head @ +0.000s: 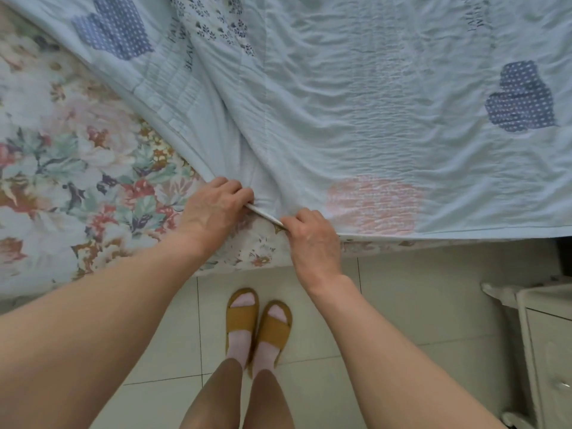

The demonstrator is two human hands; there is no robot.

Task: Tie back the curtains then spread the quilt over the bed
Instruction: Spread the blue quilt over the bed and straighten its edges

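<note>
Wrinkled pale-blue patchwork quilt (356, 103) reaches the bed's near edge; left hand (213, 212) and right hand (312, 239) pinch its hem. Floral sheet (71, 168) lies bare leftward.

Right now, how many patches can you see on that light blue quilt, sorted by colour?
Navy dotted patches: 2
Pink patch: 1
White patch with a navy flower print: 1
Total: 4 patches on the quilt
</note>
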